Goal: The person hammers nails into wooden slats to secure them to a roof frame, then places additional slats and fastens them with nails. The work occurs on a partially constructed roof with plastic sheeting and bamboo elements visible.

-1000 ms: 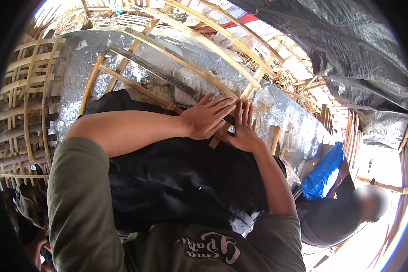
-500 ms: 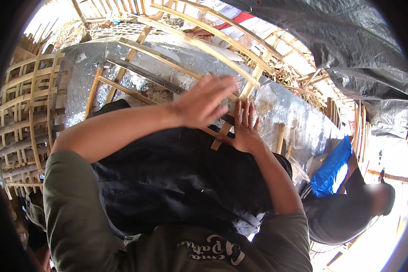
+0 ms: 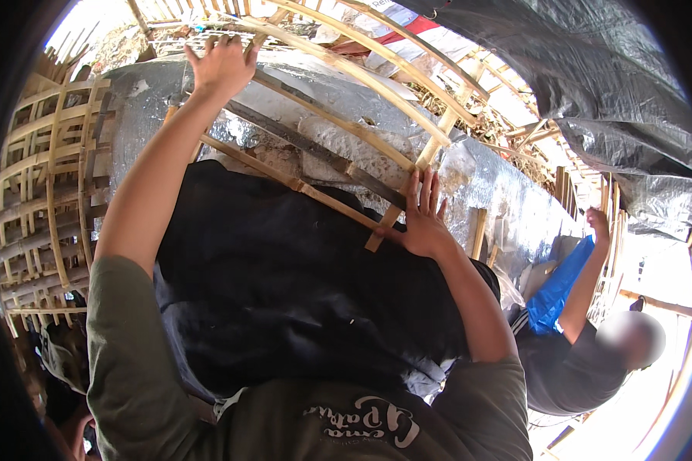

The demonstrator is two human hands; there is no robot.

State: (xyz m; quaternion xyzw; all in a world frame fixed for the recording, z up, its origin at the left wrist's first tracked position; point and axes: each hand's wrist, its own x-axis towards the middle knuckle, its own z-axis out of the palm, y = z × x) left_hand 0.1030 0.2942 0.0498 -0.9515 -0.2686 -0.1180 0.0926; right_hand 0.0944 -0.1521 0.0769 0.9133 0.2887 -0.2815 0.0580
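Observation:
My left hand (image 3: 221, 67) is stretched far up and rests with spread fingers on a curved bamboo slat (image 3: 338, 58) at the top of the frame. My right hand (image 3: 423, 219) lies flat, fingers apart, where a short bamboo strip (image 3: 384, 227) meets a long diagonal one (image 3: 284, 178). Under the bamboo lattice lies silver foil sheeting (image 3: 507, 207). A black sheet (image 3: 284, 284) hangs over the lattice's near part, between my arms.
A woven bamboo lattice wall (image 3: 46, 200) stands at the left. Dark grey tarpaulin (image 3: 592, 84) hangs at the upper right. Another person (image 3: 584, 353) in a dark shirt sits at the lower right, one hand raised, beside a blue sheet (image 3: 557, 288).
My left hand has left its place beside the right hand and reached up and to the left, onto the upper bamboo slat. The right hand has stayed on the joint.

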